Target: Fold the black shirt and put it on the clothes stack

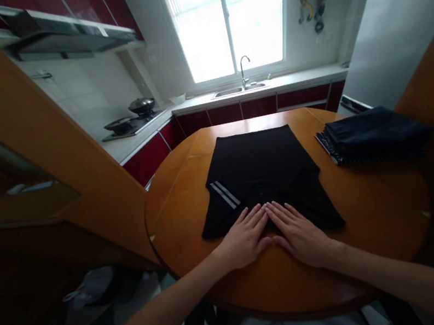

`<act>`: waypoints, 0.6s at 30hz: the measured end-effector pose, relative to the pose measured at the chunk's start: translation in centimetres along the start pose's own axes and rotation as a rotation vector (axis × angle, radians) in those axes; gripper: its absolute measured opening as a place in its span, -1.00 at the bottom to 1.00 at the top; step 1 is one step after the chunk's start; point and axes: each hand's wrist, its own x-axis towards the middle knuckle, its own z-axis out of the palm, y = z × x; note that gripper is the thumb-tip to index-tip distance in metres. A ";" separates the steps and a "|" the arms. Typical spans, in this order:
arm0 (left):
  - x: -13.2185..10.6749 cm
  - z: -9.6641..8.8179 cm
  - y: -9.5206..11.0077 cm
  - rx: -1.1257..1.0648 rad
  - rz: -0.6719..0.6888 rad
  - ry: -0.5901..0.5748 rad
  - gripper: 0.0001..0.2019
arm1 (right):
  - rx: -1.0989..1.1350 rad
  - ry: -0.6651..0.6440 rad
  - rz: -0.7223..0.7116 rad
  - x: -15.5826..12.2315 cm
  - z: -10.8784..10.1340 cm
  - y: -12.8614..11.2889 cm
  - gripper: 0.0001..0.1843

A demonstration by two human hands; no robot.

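Note:
A black T-shirt (260,160) lies spread flat on the round wooden table (174,203), its hem toward the window and its collar end toward me. Two pale stripes cross the sleeve on the left. My left hand (248,235) rests palm down on the shirt's near edge, fingers stretched out. Beside it, my right hand (297,232) lies flat in the same way. The fingertips and thumbs of both hands meet in the middle, over the collar area, which they partly hide. Neither hand grips the cloth.
A stack of folded dark clothes (374,133) sits on the table's right side. Beyond the table are a counter with a sink (228,92), a stove (139,124) with a lidded pan (141,106), and a window. A plastic bag (95,282) lies on the floor at left.

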 end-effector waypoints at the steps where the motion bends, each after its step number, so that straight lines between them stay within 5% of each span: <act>1: -0.1 0.1 -0.2 -0.015 -0.002 -0.004 -0.30 | 0.016 -0.025 -0.004 -0.2 0.3 0.2 -0.27; 18: -6.3 -0.2 -3.1 0.115 -0.089 -0.029 -0.25 | -0.020 -0.094 0.117 -6.4 -1.6 2.4 -0.22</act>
